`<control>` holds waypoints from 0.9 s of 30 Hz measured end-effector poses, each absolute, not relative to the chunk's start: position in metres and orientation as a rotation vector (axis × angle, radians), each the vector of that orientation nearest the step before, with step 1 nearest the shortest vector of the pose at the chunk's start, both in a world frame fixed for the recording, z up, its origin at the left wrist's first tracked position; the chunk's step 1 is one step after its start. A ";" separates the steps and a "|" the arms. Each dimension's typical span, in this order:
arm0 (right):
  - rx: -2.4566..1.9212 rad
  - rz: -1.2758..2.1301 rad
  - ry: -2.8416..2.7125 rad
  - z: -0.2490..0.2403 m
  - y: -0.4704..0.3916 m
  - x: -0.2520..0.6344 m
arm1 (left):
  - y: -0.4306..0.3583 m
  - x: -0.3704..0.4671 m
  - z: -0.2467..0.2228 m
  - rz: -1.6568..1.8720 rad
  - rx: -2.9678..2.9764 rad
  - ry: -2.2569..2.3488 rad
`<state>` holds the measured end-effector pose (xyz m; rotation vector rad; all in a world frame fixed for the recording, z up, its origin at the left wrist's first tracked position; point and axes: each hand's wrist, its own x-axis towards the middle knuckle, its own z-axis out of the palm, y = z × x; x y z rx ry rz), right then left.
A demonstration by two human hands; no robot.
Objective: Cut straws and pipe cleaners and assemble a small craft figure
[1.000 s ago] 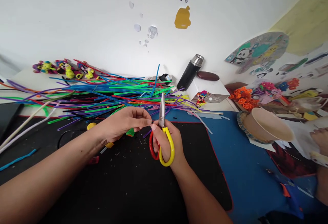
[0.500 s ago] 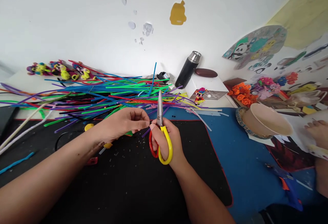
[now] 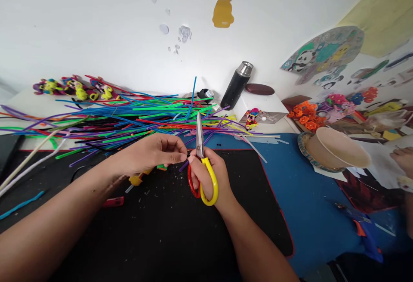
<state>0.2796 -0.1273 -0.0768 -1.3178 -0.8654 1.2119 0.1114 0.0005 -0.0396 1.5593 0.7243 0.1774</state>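
Observation:
My right hand (image 3: 214,174) is wrapped round a pair of scissors (image 3: 200,137) with one yellow and one red handle loop. The blades point up and away from me and lie together. Close on the left, my left hand (image 3: 164,150) is closed in a pinch, its thumb and forefinger meeting my right thumb. Something tiny and dark shows at these fingertips, too small to name. Beyond both hands lies a pile of coloured pipe cleaners (image 3: 155,112). A black mat (image 3: 167,230) with small scraps on it is under my hands.
A black thermos (image 3: 237,85) leans by a white box (image 3: 274,110) with a small figure (image 3: 252,118) before it. Rightward are a bowl (image 3: 342,150), a blue glue gun (image 3: 368,230) and another person's hand (image 3: 403,159). A yellow tool (image 3: 137,180) lies near my left wrist.
The view has tilted slightly downward. My hands stay together, and the scissor blades lean a little more to the left. The other person's hand has shifted slightly at the right edge.

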 end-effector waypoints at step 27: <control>-1.314 1.237 -0.879 -0.077 -0.128 0.279 | -0.002 0.110 -0.031 0.183 1.660 0.750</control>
